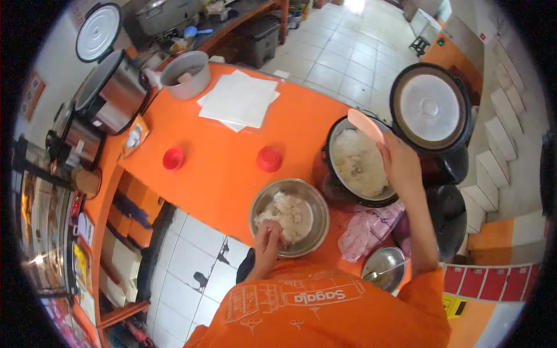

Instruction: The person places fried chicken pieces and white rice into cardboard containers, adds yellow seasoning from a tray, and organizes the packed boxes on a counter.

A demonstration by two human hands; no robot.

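My right hand [399, 163] grips a peach-coloured rice paddle [364, 123] above an uncovered rice cooker [327, 174]. White rice [354, 158] with a browned patch fills much of the cooker's inner pot. Over the near-left rim of a round stainless steel bowl [314, 217] lies my left hand [267, 241], its fingers bent inward by the heap of cooked rice [285, 213]. Whether those fingers hold rice or the rim is hidden. Two small red cups, one on the left [173, 158] and one nearer the bowl [269, 159], stand on the orange table [217, 165].
White paper sheets [237, 100] and a grey pot [185, 76] are at the table's far side. The cooker's raised lid [430, 106] stands right. Pink plastic [370, 230] and a small metal bowl [385, 269] with a fork lie near my right arm. More cookers [117, 93] line the left.
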